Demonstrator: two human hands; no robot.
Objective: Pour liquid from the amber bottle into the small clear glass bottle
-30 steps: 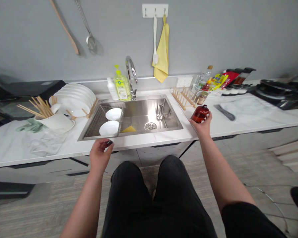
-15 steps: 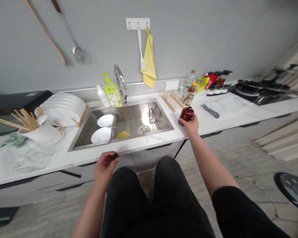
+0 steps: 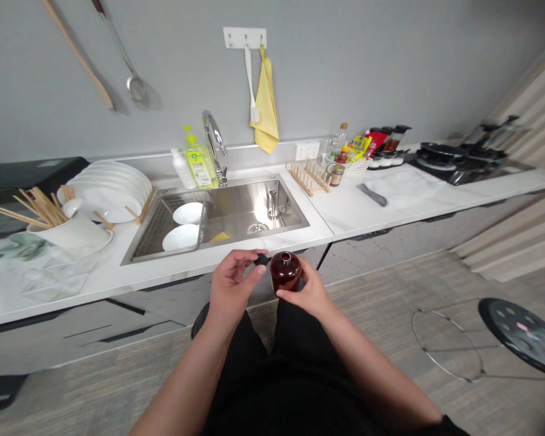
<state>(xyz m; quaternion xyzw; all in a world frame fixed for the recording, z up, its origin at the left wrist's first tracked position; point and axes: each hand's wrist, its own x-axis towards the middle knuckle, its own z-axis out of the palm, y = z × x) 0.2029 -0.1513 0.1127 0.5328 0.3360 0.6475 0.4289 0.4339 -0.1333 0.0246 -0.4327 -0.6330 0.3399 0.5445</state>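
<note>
From here, left hand pinches cap, right hand grips uncapped bottle, both in front of sink. Probably capping; next move calls for lining cap over mouth.

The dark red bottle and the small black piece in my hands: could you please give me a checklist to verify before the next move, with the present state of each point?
1. Right hand has the dark red bottle: ok, fingers and thumb around its side.
2. Left hand has the small black piece: ok, held at the fingertips.
3. Bottle upright: ok, its mouth faces up.
4. Mouth uncovered: ok, the black piece is beside it, not on it.
5. Bottle above the counter: not ok, it appears to be in front of the counter's edge.
6. Amount of liquid inside: cannot tell through the dark wall.
</note>
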